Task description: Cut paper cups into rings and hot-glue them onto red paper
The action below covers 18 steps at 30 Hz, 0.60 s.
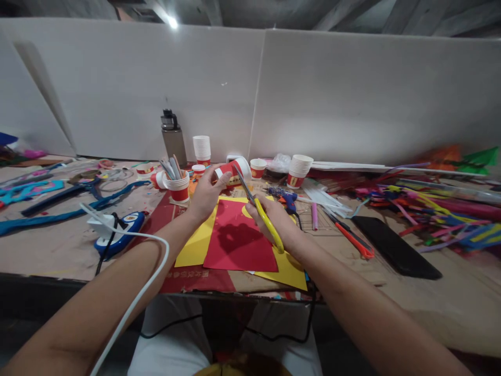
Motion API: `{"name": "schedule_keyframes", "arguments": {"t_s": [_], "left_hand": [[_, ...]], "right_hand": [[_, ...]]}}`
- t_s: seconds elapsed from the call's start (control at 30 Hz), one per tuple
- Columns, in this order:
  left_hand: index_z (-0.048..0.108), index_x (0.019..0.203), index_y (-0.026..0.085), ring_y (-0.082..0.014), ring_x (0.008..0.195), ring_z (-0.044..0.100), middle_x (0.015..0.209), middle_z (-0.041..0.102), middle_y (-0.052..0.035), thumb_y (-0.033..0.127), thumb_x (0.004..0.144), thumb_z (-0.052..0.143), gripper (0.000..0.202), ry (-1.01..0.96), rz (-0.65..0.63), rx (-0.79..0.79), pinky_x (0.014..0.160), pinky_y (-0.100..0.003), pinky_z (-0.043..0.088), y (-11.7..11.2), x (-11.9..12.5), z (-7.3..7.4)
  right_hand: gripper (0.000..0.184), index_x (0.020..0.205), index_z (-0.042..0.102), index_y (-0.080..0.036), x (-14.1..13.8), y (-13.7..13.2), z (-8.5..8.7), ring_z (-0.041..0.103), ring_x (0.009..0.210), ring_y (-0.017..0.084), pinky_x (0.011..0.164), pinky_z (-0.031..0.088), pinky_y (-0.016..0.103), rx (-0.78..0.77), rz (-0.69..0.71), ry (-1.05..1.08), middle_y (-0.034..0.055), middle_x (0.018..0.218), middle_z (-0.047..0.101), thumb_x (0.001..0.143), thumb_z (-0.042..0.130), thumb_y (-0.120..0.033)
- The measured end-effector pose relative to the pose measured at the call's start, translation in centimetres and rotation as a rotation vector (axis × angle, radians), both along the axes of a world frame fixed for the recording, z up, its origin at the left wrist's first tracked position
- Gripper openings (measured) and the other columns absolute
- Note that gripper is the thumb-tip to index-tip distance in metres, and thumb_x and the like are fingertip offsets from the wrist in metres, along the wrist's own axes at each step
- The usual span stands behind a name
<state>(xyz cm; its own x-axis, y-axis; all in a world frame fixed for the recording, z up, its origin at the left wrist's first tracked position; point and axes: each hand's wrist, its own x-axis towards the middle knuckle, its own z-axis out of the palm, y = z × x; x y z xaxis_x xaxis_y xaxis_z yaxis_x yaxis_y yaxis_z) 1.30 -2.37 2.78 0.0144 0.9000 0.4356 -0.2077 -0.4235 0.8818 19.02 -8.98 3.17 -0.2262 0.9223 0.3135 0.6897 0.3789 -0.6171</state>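
My left hand (207,194) is wrapped around a red-and-white paper cup (230,172), which lies tilted on its side in the air with its white end toward the right. In my right hand (274,219) is a pair of scissors (270,222) with yellow handles. Their metal blades point up and left and meet the cup's side; whether they cut into it I cannot tell. Below both hands lies a red sheet of paper (242,250) on top of yellow sheets (191,248). Shadows of the hands fall on the red sheet.
Stacked paper cups (300,169) stand at the back, beside a glue gun (287,198). A cup with pens (178,185) and a flask (172,138) are left. A utility knife (352,237), black phone (395,245) and colourful strips (462,219) lie right. A white cable (156,240) crosses my left arm.
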Motion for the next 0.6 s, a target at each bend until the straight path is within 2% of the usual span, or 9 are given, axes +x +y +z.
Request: {"name": "schedule_keyframes", "arguments": {"t_s": [0.17, 0.33, 0.43, 0.6], "left_hand": [[0.058, 0.110, 0.022, -0.0106, 0.064, 0.060, 0.093, 0.064, -0.0038, 0.042, 0.077, 0.072, 0.041, -0.042, -0.059, 0.027, 0.057, -0.025, 0.052, 0.15, -0.22, 0.03], [0.055, 0.104, 0.021, -0.0131, 0.066, 0.063, 0.093, 0.065, -0.0052, 0.051, 0.077, 0.068, 0.043, -0.164, -0.179, -0.113, 0.052, -0.023, 0.048, -0.12, -0.24, 0.71], [0.054, 0.097, 0.019, -0.0131, 0.066, 0.064, 0.091, 0.065, -0.0055, 0.051, 0.075, 0.070, 0.042, -0.172, -0.168, -0.130, 0.051, -0.023, 0.047, -0.20, -0.11, 0.77], [0.055, 0.105, 0.020, -0.0133, 0.074, 0.065, 0.101, 0.065, -0.0053, 0.043, 0.074, 0.074, 0.043, -0.102, -0.123, -0.055, 0.060, -0.025, 0.052, -0.22, 0.30, 0.17]], "right_hand": [[0.025, 0.075, 0.045, -0.022, -0.18, -0.37, 0.17, 0.044, 0.053, 0.011, 0.052, 0.029, 0.023, -0.019, -0.012, 0.064, -0.0043, 0.060, 0.047, 0.089, 0.043, -0.043], [0.022, 0.071, 0.045, -0.021, -0.32, -0.49, 0.44, 0.044, 0.055, 0.011, 0.054, 0.030, 0.024, -0.011, -0.026, 0.046, -0.0034, 0.059, 0.047, 0.086, 0.046, -0.038], [0.021, 0.075, 0.047, -0.022, -0.24, -0.34, 0.32, 0.046, 0.058, 0.012, 0.057, 0.031, 0.025, 0.000, -0.027, -0.016, -0.0023, 0.063, 0.051, 0.086, 0.046, -0.039], [0.024, 0.078, 0.046, -0.022, 0.06, -0.07, 0.02, 0.046, 0.058, 0.011, 0.057, 0.032, 0.024, 0.011, 0.016, 0.003, -0.0027, 0.067, 0.053, 0.089, 0.045, -0.043]]}}
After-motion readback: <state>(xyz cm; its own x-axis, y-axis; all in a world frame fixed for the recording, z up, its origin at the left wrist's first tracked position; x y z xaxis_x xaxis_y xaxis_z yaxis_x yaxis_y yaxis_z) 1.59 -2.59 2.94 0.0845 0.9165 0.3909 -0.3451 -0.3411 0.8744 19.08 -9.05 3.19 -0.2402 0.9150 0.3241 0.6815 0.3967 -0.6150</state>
